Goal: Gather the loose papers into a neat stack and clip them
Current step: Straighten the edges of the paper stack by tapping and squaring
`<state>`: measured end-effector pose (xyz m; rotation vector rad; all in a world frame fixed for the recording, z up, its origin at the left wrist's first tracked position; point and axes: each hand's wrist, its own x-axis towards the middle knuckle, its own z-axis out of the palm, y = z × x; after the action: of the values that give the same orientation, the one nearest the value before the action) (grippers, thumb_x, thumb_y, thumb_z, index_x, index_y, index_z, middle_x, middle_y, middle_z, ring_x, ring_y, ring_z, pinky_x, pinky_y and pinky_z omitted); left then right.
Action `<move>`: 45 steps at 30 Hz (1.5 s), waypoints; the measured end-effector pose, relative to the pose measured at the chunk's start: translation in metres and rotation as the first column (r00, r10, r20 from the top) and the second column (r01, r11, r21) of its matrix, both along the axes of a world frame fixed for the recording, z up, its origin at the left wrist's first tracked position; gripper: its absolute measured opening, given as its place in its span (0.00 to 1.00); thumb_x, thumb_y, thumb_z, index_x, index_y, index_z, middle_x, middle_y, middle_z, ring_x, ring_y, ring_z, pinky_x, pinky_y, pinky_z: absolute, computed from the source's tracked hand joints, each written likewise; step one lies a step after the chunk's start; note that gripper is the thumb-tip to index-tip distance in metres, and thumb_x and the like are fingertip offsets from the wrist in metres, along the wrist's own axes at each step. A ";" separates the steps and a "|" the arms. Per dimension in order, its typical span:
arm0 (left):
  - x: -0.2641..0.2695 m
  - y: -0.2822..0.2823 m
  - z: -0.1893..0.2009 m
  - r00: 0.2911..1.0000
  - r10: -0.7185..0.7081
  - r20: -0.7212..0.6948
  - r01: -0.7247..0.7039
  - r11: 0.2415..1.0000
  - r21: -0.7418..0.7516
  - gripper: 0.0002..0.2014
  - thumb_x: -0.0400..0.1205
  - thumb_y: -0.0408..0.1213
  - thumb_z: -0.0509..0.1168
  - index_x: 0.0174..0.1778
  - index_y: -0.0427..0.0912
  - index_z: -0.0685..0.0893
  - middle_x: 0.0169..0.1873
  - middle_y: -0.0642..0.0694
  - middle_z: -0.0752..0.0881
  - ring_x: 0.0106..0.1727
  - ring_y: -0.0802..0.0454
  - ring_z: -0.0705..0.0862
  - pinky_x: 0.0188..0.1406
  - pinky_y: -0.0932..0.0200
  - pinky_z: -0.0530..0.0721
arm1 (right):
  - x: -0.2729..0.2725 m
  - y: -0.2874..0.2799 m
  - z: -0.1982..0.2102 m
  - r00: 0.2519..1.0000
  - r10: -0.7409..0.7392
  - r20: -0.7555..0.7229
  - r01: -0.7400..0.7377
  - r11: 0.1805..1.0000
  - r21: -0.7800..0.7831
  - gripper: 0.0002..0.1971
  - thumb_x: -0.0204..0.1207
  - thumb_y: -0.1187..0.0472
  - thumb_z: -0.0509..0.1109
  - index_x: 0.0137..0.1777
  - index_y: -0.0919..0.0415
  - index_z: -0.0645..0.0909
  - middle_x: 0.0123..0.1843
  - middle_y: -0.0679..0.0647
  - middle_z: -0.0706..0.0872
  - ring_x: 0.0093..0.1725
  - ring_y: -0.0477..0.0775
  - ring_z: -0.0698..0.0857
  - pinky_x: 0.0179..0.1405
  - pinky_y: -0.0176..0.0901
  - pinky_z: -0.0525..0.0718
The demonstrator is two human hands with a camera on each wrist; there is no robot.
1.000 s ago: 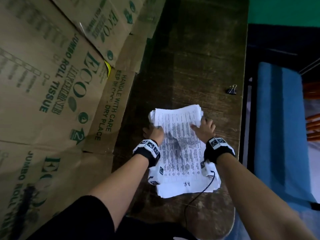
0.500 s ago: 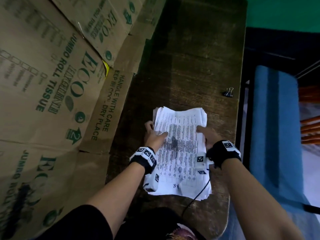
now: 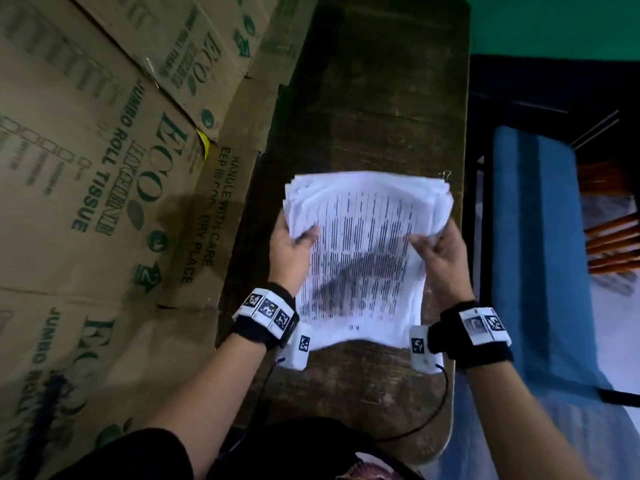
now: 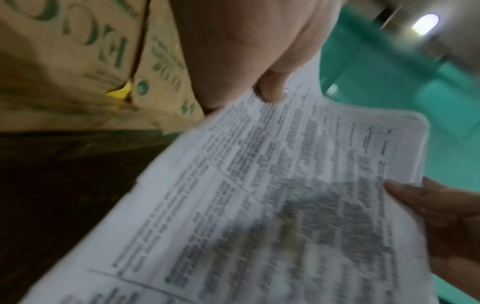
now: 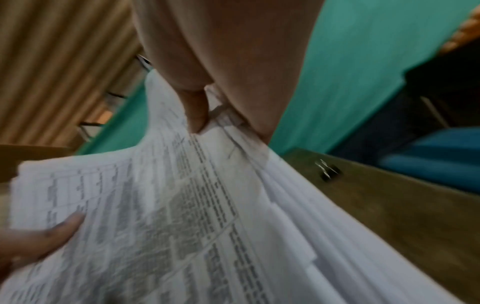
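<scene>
2 hands hold the paper stack [image 3: 363, 258] raised off the wooden table [image 3: 381, 98], its long axis running away from the person. the left hand [image 3: 289, 252] pinches the stack's left edge, thumb on the printed top sheet and fingers beneath; the right hand [image 3: 440, 251] pinches the right edge the same way. in the left wrist view the left thumb [image 4: 272, 92] presses on the top sheet; in the right wrist view the right thumb [image 5: 196, 111] does likewise, with sheet edges fanned unevenly along the right side. both grips sit about midway along the length, so the far and near ends sag free.

the binder clip [image 3: 444, 175] lies on the table just past the stack's far right corner, partly hidden by it in the head view; the right wrist view shows it [image 5: 328, 170] clear of the paper, near the table's right edge. it lies forward and right of the right hand, which is the nearer of the 2.

judgement: the sheets are not yet squared; tapping the edges level probably comes first, then the right hand reaches for the clip while the left holds the stack.
</scene>
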<state>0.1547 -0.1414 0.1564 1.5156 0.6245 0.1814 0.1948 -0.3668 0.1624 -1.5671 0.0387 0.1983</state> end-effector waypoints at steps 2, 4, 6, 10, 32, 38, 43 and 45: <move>-0.001 -0.006 0.028 0.981 0.038 0.188 -0.046 0.998 0.036 0.23 0.79 0.23 0.66 0.57 0.60 0.74 0.49 0.65 0.83 0.51 0.78 0.82 0.52 0.76 0.79 | -0.006 0.007 0.027 0.988 -0.046 0.147 0.045 0.999 0.006 0.22 0.79 0.75 0.67 0.71 0.63 0.71 0.65 0.66 0.82 0.65 0.64 0.82 0.63 0.60 0.82; -0.005 -0.008 0.045 0.941 0.036 0.337 -0.060 0.996 0.061 0.19 0.78 0.30 0.66 0.55 0.60 0.74 0.49 0.69 0.85 0.54 0.76 0.81 0.53 0.75 0.77 | -0.013 0.013 0.046 0.955 -0.108 0.275 0.102 0.994 0.039 0.20 0.80 0.75 0.64 0.71 0.68 0.67 0.64 0.62 0.81 0.65 0.55 0.81 0.65 0.51 0.81; -0.008 -0.006 0.052 0.914 0.026 0.405 -0.057 0.996 0.065 0.15 0.77 0.40 0.66 0.56 0.62 0.74 0.51 0.67 0.85 0.56 0.68 0.82 0.56 0.68 0.79 | -0.016 0.016 0.051 0.940 -0.126 0.316 0.112 0.992 0.061 0.21 0.80 0.72 0.64 0.72 0.69 0.67 0.66 0.60 0.80 0.66 0.54 0.80 0.67 0.50 0.79; -0.008 0.005 0.049 0.897 -0.113 0.427 0.093 0.993 0.069 0.23 0.73 0.29 0.68 0.60 0.47 0.68 0.55 0.46 0.80 0.59 0.49 0.82 0.58 0.55 0.81 | -0.014 0.014 0.048 0.958 -0.102 0.266 0.087 0.994 0.070 0.21 0.74 0.70 0.67 0.67 0.69 0.69 0.58 0.54 0.81 0.58 0.50 0.80 0.57 0.47 0.79; 0.015 0.033 0.067 0.893 -0.208 0.399 0.192 0.978 0.080 0.20 0.76 0.21 0.69 0.51 0.54 0.78 0.49 0.54 0.86 0.54 0.59 0.86 0.50 0.64 0.84 | 0.002 0.025 0.040 0.918 -0.267 0.293 0.259 0.964 0.067 0.06 0.71 0.70 0.77 0.48 0.67 0.86 0.41 0.45 0.92 0.44 0.47 0.88 0.44 0.43 0.86; 0.014 0.046 0.053 0.876 -0.273 0.399 0.290 0.957 0.018 0.22 0.68 0.18 0.61 0.58 0.33 0.74 0.50 0.43 0.85 0.55 0.49 0.86 0.53 0.59 0.84 | 0.001 0.013 0.038 0.955 -0.116 0.273 0.129 0.991 -0.028 0.19 0.72 0.82 0.64 0.60 0.67 0.80 0.47 0.42 0.89 0.49 0.41 0.85 0.50 0.36 0.82; 0.017 0.045 0.057 0.874 -0.342 0.345 0.306 0.939 0.157 0.12 0.65 0.19 0.59 0.38 0.40 0.74 0.34 0.50 0.79 0.39 0.70 0.82 0.43 0.75 0.77 | 0.002 0.032 0.040 0.962 -0.092 0.256 0.081 0.995 0.053 0.27 0.57 0.76 0.59 0.60 0.66 0.75 0.51 0.49 0.82 0.48 0.39 0.82 0.46 0.32 0.80; 0.017 0.051 0.056 0.888 -0.293 0.355 0.288 0.955 0.067 0.18 0.66 0.18 0.60 0.46 0.43 0.76 0.42 0.49 0.83 0.46 0.64 0.84 0.47 0.71 0.80 | 0.005 0.026 0.037 0.964 -0.121 0.235 0.095 0.988 0.121 0.25 0.59 0.76 0.59 0.58 0.61 0.74 0.47 0.45 0.82 0.46 0.40 0.80 0.42 0.33 0.78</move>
<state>0.1719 -0.0909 0.2121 1.5185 0.0973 0.2273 0.1995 -0.3405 0.1993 -1.4663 -0.0764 -0.0769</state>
